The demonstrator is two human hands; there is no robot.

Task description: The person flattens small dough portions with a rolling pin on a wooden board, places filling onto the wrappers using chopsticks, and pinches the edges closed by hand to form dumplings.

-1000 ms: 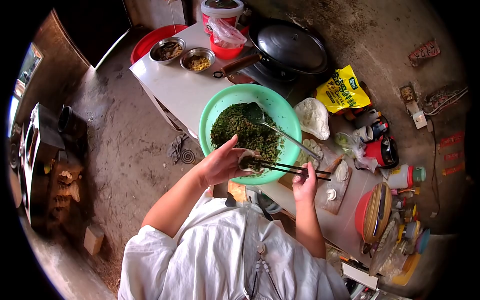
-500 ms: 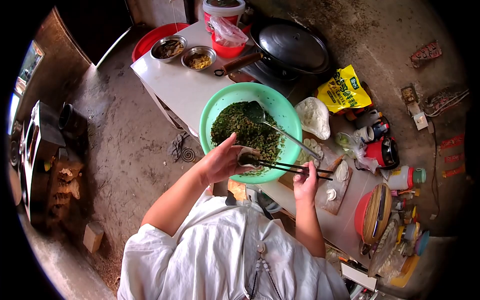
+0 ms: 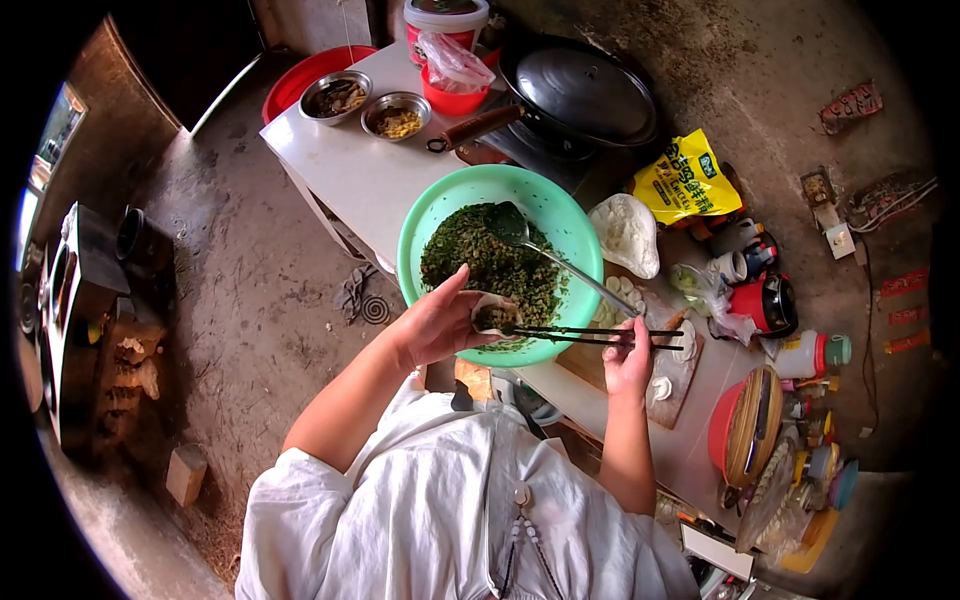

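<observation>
From here, the left hand [image 3: 435, 327] cups filled dough [image 3: 491, 300] over the near edge of the green bowl [image 3: 424, 215], maybe so crumbs fall inside, and the right hand [image 3: 628, 362] grips black chopsticks [image 3: 575, 331].

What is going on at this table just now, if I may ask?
A person's left hand cradles a pale dough wrapper with dark filling at the near rim of a round mint-green bowl. The right hand holds thin black chopsticks, their tips at the filling. In the bowl, a long-handled metal spoon rests on a chopped green mixture.
</observation>
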